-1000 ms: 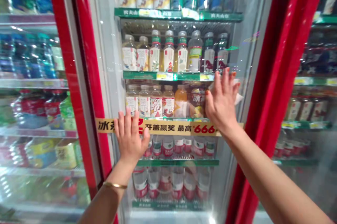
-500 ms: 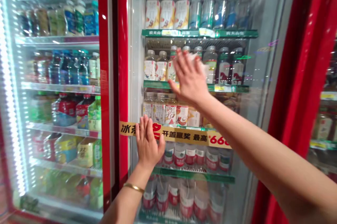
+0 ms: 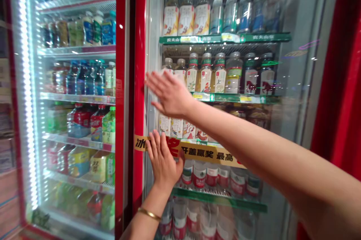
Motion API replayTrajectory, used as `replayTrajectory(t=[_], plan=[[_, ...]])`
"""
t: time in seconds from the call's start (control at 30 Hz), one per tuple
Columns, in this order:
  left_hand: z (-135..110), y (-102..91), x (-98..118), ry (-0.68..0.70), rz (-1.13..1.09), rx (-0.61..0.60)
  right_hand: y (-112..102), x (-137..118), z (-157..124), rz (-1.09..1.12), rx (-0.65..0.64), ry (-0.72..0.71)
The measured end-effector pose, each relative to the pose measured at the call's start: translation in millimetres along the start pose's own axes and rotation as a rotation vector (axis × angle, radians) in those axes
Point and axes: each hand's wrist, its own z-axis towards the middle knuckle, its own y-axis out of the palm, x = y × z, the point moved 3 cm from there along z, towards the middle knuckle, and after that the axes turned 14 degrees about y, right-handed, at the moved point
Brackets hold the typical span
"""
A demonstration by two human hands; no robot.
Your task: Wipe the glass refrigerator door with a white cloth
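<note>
My right hand [image 3: 172, 95] lies flat against the glass door [image 3: 300, 93] of a drinks fridge, near the left side of the pane. Pressed under its fingers is a white tissue [image 3: 166, 72], mostly hidden and blurred. Lower down, my left hand [image 3: 165, 161] rests open with its palm on the glass, holding nothing. Its fingers overlap a yellow strip [image 3: 208, 153] with black and red lettering stuck across the door. A gold bangle [image 3: 149, 213] circles my left wrist.
Behind the glass, bottles [image 3: 201, 16] stand in rows on green-edged shelves [image 3: 242, 38]. A red door frame [image 3: 139, 44] runs along the left of the pane. Another lit fridge with drinks [image 3: 80, 127] stands at the left, and cartons [image 3: 8, 195] show at the far left.
My right hand has swept left and slightly down across the glass with the tissue. My left hand stays at the strip. The view has shifted a little left.
</note>
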Motion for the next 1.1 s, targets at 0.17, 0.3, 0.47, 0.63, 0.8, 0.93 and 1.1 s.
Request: replayTrajectory(t=[0.17, 0.3, 0.47, 0.63, 0.8, 0.93, 1.1], plan=[[0.4, -3.5, 1.7, -0.011, -0.032, 0.037, 7.7, -19.5, -34.2, -0.006, -0.111, -0.213], [1.0, -3.6, 2.3, -0.028, -0.025, 0.016, -7.7, 44.3, 2.8, 0.109, 0.194, 0.366], [-2.3, -0.8, -1.6, -0.018, 0.001, -0.051, 5.2, 0.4, -74.7, 0.168, 0.025, 0.072], [-1.8, 0.8, 0.3, 0.001, 0.048, -0.088, -30.5, 69.0, -181.2, 0.107, 0.055, 0.257], [-3.9, -2.7, -2.7, -0.015, 0.017, -0.089, -54.2, 131.0, -216.4, 0.049, 0.291, 0.792], [-3.6, -4.0, -7.9, -0.014, -0.031, -0.095, -21.8, 33.8, -259.5, 0.073, 0.057, 0.256], [-1.6, -4.8, -5.1, -0.023, -0.062, -0.130, -31.2, 72.0, -318.6, 0.025, -0.028, 0.407]])
